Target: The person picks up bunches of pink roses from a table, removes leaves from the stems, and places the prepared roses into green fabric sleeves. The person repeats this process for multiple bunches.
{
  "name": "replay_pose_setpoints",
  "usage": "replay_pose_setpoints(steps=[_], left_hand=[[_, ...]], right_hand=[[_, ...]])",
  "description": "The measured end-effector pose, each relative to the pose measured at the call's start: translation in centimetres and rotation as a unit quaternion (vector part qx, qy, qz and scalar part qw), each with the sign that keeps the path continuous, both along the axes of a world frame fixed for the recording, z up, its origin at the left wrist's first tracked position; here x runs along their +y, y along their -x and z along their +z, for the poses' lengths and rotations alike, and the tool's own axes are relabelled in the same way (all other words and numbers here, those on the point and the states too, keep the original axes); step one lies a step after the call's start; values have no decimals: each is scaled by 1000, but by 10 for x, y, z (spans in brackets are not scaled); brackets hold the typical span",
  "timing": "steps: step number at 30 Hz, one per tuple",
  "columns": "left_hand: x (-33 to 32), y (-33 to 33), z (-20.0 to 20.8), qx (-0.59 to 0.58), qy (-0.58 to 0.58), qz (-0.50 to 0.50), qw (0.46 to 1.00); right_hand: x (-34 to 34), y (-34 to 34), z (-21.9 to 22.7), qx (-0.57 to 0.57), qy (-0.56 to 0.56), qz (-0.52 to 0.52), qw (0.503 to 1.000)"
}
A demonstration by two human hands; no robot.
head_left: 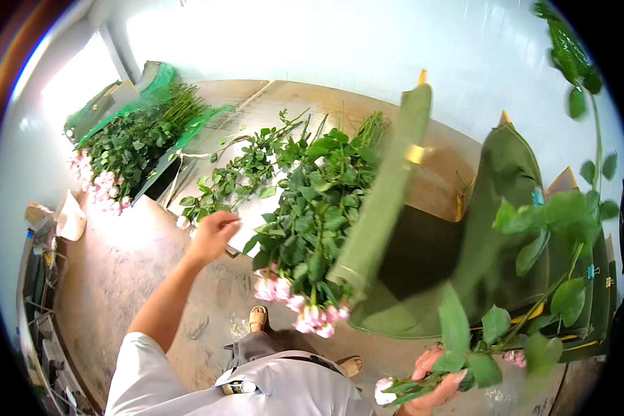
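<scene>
My right hand (437, 378), low on the right, is closed around a long leafy rose stem (513, 336). Its pale pink bloom (385, 390) points left, and the leaves beyond the hand reach up to the right, partly blurred. My left hand (213, 236) hovers at the table's near edge with its fingers curled in; nothing shows in them. Beside that hand, loose rose stems (246, 170) lie on a pale surface. To its right is a thick bunch of pink roses (312, 208), heads toward me, next to an upright green fabric divider (388, 187).
More green fabric dividers (503, 201) with yellow-tipped corners stand at the right. At the far left lies another pile of roses (128, 145) with green netting (135, 104). A rack (41, 298) lines the left side. The floor (132, 291) is stained.
</scene>
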State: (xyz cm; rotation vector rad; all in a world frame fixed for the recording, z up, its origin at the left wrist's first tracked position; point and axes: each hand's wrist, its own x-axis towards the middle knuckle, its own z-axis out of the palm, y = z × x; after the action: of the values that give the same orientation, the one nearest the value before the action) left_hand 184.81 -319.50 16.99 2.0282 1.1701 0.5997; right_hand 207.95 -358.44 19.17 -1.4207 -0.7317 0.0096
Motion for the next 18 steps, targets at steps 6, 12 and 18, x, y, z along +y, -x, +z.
replay_pose_setpoints(steps=[6,12,18], left_hand=[[27,-79,-49,36,-61,-185,980],[39,-92,-72,20,18,-267,963],[69,-63,-111,-155,77,-221,960]], right_hand=[[126,108,21,-15,-17,-82,996],[248,107,13,38,121,-114,985],[283,46,-57,-112,503,-148,844]])
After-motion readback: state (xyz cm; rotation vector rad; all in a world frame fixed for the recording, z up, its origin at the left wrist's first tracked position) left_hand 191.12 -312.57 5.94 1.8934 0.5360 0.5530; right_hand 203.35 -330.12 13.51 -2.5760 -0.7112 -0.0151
